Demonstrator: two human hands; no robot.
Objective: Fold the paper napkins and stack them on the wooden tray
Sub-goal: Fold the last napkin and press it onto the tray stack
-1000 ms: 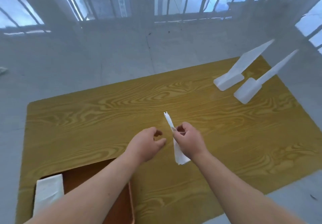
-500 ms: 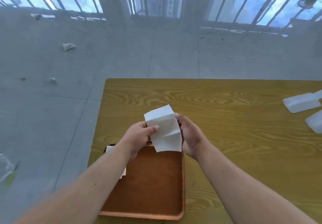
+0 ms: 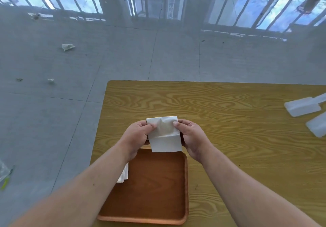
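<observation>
Napkin (image 3: 165, 135) pinched by left hand (image 3: 136, 136) and right hand (image 3: 191, 136), at 12 o'clock above tray (image 3: 158, 191); folded stack (image 3: 123, 176) at tray's 9 o'clock.

1. The napkin (image 3: 164, 135) at the centre is plain white.
2. The tray (image 3: 151, 191) at 6 o'clock is reddish-brown with faint, fine grain.
3. The stacked napkins (image 3: 124, 174) at the tray's 9 o'clock side are white.
4. The table (image 3: 229, 106) is ochre-yellow, with bold swirling darker grain.
5. The plastic pieces (image 3: 301, 106) at 3 o'clock are milky white.
6. The floor (image 3: 70, 120) is grey, ruled by thin tile lines.
7. The window (image 3: 247, 2) at 12 o'clock shows blue behind grey bars.
</observation>
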